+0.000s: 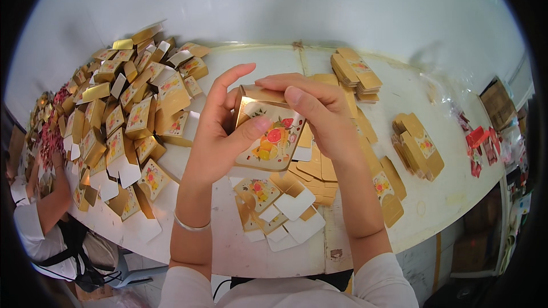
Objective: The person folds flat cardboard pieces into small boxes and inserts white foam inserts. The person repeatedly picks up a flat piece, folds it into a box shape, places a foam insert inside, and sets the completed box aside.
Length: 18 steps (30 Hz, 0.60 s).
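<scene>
Above the middle of the table I hold a gold carton (275,147) with a colourful fruit print on its pale front panel. My left hand (216,140) grips its left side, the thumb lying across the print and the index finger raised off the box. At the carton's far end my right hand (322,105) has its fingers bent over the top edge, with the thumb at the upper right corner. Behind the hands, that end is partly hidden. Nearer me lie several flat carton blanks (294,201), gold and white sides showing.
At left rises a big heap of folded gold cartons (137,117). Flat blanks are stacked at the back (357,71) and right (419,148). Red packaging scraps (478,137) lie by the right edge. Beyond the heap, another person's arm (54,188) reaches toward pinkish-red material (54,131).
</scene>
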Tool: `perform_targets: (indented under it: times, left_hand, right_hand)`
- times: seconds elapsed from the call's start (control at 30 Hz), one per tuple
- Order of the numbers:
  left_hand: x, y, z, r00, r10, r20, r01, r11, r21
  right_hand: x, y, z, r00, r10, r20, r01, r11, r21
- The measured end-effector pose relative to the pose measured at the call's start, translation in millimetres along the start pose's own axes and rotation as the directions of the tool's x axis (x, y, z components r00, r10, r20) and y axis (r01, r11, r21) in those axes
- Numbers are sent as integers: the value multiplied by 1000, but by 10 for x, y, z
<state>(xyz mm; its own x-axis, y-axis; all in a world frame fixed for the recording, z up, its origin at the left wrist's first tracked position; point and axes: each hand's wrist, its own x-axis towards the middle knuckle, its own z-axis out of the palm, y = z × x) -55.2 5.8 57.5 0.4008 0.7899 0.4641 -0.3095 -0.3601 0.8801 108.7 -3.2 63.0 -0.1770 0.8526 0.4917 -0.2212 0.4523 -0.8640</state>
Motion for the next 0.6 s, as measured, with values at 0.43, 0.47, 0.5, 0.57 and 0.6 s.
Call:
perform_targets:
  times: [0.43, 0.47, 0.5, 0.57, 0.6]
  left_hand:
    - [-11, 66, -1, 993, 3, -121, -13, 997, -80]
    - [-5, 50, -1, 988, 25, -154, -37, 997, -73]
    - [6, 25, -8, 981, 46, -187, -60, 996, -66]
    - [-10, 9, -2, 974, 2, -228, -31, 992, -123]
    - [-4, -3, 6, 974, 30, -224, -47, 996, -72]
  right_hand:
    - [-16, 10, 51, 977, -184, 105, 205, 946, -252]
    - [-67, -22, 116, 963, -244, 113, 269, 892, -364]
    - [-91, -33, 165, 945, -301, 127, 325, 821, -470]
    - [-81, 56, 226, 946, -305, 110, 315, 781, -539]
    - [-83, 59, 231, 947, -306, 97, 304, 760, -574]
